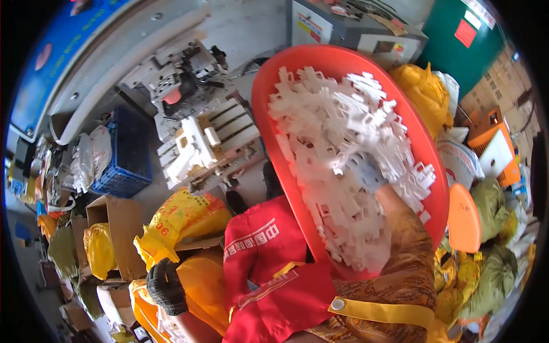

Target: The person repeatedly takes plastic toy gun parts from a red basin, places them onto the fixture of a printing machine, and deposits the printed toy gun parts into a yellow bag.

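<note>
My right hand (367,173), in a grey glove, reaches into a big red tub (264,108) heaped with white plastic parts (311,123). Its fingers are bent over several parts in the middle of the heap and seem closed on a white plastic part, though motion blurs the fingertips. My left hand (166,287), in a dark knitted glove, is held above an orange bag (200,288) at the lower left. Its fingers point upward, loosely bent and partly apart, and nothing shows in them. White pieces show in the bag just below that wrist.
Left of the tub stands a machine with a slotted metal table (231,126), white parts (191,148) lying on it. A blue crate (123,154), cardboard boxes (123,228) and a yellow bag (186,220) stand on the left. An orange stool (463,217) and sacks (492,274) crowd the right.
</note>
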Action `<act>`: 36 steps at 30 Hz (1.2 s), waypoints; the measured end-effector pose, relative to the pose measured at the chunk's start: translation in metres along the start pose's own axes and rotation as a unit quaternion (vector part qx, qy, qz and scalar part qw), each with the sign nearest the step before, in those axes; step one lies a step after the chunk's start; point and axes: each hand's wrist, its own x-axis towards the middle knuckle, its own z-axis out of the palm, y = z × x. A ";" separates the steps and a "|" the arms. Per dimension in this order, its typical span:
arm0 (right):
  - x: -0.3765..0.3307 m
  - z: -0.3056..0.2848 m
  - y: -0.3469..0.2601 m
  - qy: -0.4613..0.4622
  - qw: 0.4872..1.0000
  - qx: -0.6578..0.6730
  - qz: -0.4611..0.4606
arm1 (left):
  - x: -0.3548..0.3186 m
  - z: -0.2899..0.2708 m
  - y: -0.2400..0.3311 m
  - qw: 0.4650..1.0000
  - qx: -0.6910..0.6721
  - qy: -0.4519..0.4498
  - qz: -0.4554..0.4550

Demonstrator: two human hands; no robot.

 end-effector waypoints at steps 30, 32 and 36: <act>-0.052 0.007 -0.043 0.198 0.601 0.748 0.202 | 0.113 0.115 0.047 0.965 -0.177 0.172 0.089; -0.043 -0.005 -0.047 0.206 0.616 0.739 0.181 | 0.130 0.129 0.056 0.964 -0.190 0.162 0.096; -0.012 -0.066 -0.078 0.196 0.645 0.731 0.111 | 0.157 0.140 0.079 0.994 -0.038 0.068 0.073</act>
